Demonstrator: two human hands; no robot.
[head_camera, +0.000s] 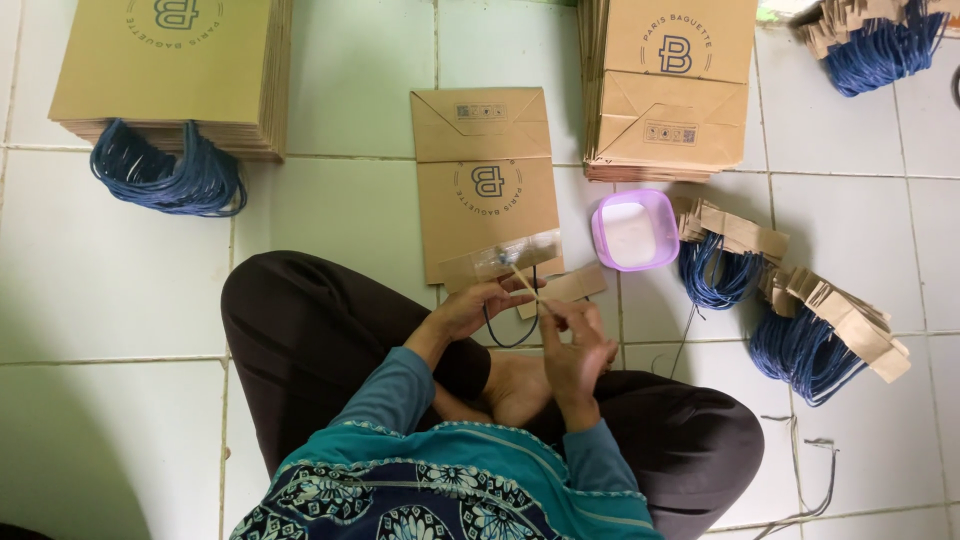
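Note:
A flat brown paper bag lies on the tiled floor in front of my crossed legs. Its near edge carries a glossy strip. My left hand rests at that near edge, fingers pinched on a thin stick. My right hand is just right of it, fingers closed on a brown card strip with a blue cord loop hanging under it. The two hands almost touch.
Stacks of finished bags sit at the far left with blue cords, and at the far middle-right. A purple tub of white paste stands right of the bag. Bundles of corded card handles lie at the right.

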